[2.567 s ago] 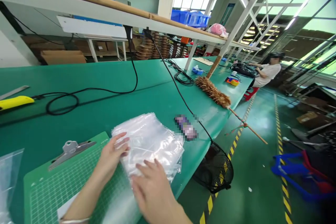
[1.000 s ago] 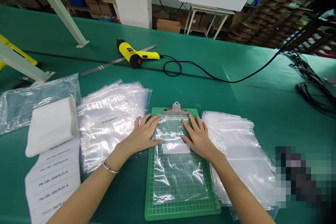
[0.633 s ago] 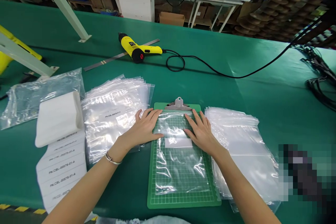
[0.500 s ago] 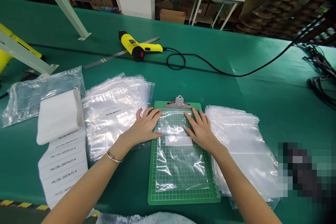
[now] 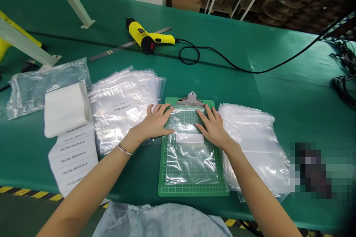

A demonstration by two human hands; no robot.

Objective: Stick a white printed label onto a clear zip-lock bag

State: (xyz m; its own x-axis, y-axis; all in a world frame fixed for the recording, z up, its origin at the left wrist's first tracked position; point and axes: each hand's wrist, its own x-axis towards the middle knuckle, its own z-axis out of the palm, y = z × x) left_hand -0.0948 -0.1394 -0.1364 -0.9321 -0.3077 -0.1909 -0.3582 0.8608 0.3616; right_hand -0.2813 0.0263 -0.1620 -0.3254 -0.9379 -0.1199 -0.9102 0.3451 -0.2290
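Note:
A clear zip bag (image 5: 191, 166) lies flat on a green gridded clipboard (image 5: 167, 189), its top edge just below the metal clip (image 5: 191, 99). Across the bag's upper half is a blank white strip (image 5: 190, 138). My left hand (image 5: 155, 121) rests at the bag's upper left edge, fingers spread. On the upper right, my right hand (image 5: 213, 126) lies with fingers apart on the bag. To the left is a fanned stack of clear bags (image 5: 122, 92), the top one labelled. Another stack of clear bags (image 5: 253, 137) lies to the right, partly behind my right forearm.
A folded strip of printed labels (image 5: 73, 152) and a crumpled plastic bag (image 5: 47, 89) lie at the left. Farther back, a yellow heat gun (image 5: 143, 37) rests across a steel ruler (image 5: 111, 51), its black cord (image 5: 222, 57) trailing right. White metal posts (image 5: 71, 0) stand at left.
The whole scene sits slightly higher in view, with more of the table's front edge and my clothing showing. Both hands keep their places on the bag.

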